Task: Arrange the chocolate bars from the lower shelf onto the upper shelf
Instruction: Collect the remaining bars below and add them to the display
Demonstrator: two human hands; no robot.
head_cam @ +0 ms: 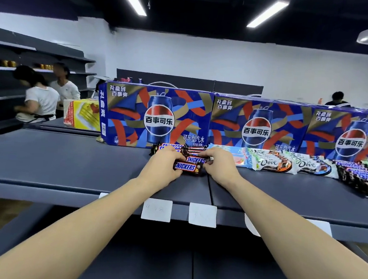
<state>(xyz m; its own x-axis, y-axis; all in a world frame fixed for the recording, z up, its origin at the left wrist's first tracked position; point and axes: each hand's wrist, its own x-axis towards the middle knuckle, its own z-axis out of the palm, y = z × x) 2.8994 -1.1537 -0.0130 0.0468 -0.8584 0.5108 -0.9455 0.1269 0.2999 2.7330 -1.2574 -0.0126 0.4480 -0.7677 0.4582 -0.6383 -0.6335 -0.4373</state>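
Several brown Snickers bars [188, 167] lie in a small row on the dark upper shelf [67, 161], in front of a Pepsi carton. My left hand [163, 162] grips the left end of the nearest bars. My right hand [221, 162] pinches their right end. Both arms reach over the shelf's front edge. The lower shelf [168, 266] shows dark below my arms, and no bars are visible on it.
Three blue Pepsi cartons [158, 115] stand along the back of the upper shelf. Dove bars [271, 164] and another Snickers pile [360, 177] lie to the right. White price tags [156, 210] hang on the front edge. Two people [43, 97] stand at far-left shelving.
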